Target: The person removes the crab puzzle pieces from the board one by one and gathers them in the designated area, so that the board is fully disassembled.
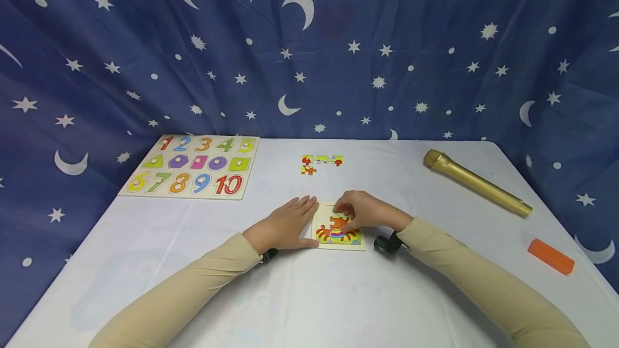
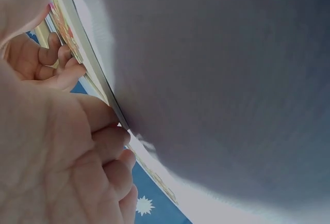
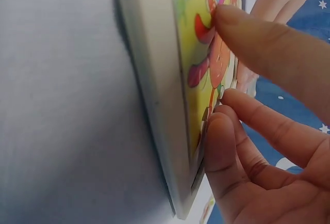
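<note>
A small wooden jigsaw puzzle [image 1: 340,247] with a pale frame lies flat before me, its picture a red-orange cartoon animal. At its top, a patch of bare wood shows. My left hand [image 1: 287,224] rests along the left side, fingers extended and thumb at the lower left corner, touching the frame. From the right, my right hand [image 1: 367,211] bends over the picture and pinches at a puzzle piece [image 3: 220,64]. In the right wrist view, its thumb [image 3: 242,22] touches the picture while the other fingertips bend at the inner edge; they partly hide the piece.
Several joined puzzle pieces [image 1: 323,161] lie beyond the frame. A number-and-shape board [image 1: 193,168] sits at the back left. On the right are a gold microphone [image 1: 476,182] and an orange block [image 1: 551,256]. A starry blue curtain [image 1: 309,58] hangs behind the white table.
</note>
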`<move>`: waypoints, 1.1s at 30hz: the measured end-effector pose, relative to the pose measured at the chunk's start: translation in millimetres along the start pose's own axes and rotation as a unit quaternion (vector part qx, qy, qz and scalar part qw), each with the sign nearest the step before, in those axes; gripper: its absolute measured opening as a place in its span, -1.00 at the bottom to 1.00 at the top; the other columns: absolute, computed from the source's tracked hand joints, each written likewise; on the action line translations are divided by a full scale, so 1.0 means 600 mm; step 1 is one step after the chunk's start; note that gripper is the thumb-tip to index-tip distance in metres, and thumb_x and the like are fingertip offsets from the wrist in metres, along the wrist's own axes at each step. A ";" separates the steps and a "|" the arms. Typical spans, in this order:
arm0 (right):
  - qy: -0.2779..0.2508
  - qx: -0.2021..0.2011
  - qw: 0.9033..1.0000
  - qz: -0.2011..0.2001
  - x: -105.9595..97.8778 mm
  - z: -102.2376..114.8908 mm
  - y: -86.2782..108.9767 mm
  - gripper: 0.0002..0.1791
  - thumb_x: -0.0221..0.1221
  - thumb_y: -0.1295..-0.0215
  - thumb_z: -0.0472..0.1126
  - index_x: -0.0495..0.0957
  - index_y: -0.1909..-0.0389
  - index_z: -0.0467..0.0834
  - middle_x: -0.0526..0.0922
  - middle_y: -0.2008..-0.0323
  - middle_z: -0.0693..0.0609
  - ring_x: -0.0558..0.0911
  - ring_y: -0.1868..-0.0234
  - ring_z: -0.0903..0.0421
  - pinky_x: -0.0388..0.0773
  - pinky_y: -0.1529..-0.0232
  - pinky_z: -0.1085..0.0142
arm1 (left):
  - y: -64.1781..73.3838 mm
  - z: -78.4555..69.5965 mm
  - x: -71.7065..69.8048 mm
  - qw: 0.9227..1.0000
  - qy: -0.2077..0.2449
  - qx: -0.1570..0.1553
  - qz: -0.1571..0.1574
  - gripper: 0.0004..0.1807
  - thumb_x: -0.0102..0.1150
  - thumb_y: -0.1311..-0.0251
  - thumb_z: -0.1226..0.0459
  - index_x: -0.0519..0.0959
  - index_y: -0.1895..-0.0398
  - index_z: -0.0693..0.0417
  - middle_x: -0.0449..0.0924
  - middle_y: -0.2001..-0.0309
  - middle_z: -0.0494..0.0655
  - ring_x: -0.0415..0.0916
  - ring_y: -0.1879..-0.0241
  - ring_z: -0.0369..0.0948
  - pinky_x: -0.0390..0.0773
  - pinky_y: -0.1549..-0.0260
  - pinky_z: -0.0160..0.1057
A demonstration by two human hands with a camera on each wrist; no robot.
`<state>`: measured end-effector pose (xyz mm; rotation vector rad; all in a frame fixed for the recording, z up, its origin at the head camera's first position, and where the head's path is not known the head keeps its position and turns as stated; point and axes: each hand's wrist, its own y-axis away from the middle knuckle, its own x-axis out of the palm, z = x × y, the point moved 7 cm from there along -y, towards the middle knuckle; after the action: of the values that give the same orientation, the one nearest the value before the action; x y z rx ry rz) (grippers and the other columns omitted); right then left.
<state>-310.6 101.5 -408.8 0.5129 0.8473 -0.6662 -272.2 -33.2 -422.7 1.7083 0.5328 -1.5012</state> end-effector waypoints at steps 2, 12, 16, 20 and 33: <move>0.000 0.003 1.000 0.001 0.001 0.000 -0.001 -0.57 0.46 0.10 -0.19 0.61 0.17 -0.24 0.56 0.36 0.01 0.43 0.44 0.23 0.47 0.42 0.51 | 0.002 -0.002 -0.001 1.000 -0.001 0.000 0.002 0.00 -0.13 -0.18 -0.32 -0.05 -0.48 0.15 -0.12 -0.51 0.00 -0.17 -0.50 -0.11 -0.09 -0.48 -0.16; -0.005 0.024 1.000 -0.003 0.002 0.004 -0.002 -0.60 0.47 0.12 -0.22 0.57 0.23 -0.22 0.53 0.40 0.01 0.43 0.42 0.20 0.46 0.41 0.48 | 0.007 -0.004 -0.006 1.000 0.004 -0.001 0.004 -0.02 -0.12 -0.20 -0.30 -0.05 -0.47 0.16 -0.12 -0.51 0.01 -0.16 -0.50 -0.11 -0.08 -0.47 -0.17; -0.010 0.030 0.999 -0.012 0.002 0.004 0.001 -0.60 0.47 0.13 -0.23 0.56 0.24 -0.20 0.54 0.41 0.03 0.44 0.42 0.20 0.47 0.41 0.48 | 0.006 -0.004 -0.004 1.000 0.002 -0.002 0.003 -0.01 -0.12 -0.20 -0.30 -0.05 -0.48 0.16 -0.13 -0.51 0.00 -0.16 -0.50 -0.11 -0.09 -0.47 -0.17; -0.022 0.027 0.999 -0.024 0.001 0.005 0.005 -0.60 0.47 0.13 -0.23 0.57 0.23 -0.21 0.56 0.41 0.03 0.46 0.42 0.19 0.48 0.40 0.49 | 0.005 -0.004 -0.003 1.000 0.001 -0.004 0.007 -0.01 -0.13 -0.20 -0.31 -0.07 -0.48 0.15 -0.14 -0.51 -0.01 -0.18 -0.50 -0.12 -0.09 -0.47 -0.16; -0.036 0.016 0.999 -0.014 0.004 -0.002 0.007 -0.63 0.41 0.04 -0.26 0.60 0.16 -0.22 0.60 0.35 0.02 0.48 0.39 0.22 0.51 0.35 0.51 | 0.006 -0.004 -0.004 1.000 0.008 -0.003 0.006 -0.01 -0.12 -0.19 -0.31 -0.06 -0.48 0.15 -0.14 -0.51 0.00 -0.17 -0.50 -0.11 -0.09 -0.47 -0.16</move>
<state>-307.0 104.4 -410.4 0.5023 0.7779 -0.7212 -268.6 -33.3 -419.4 1.7179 0.5349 -1.4772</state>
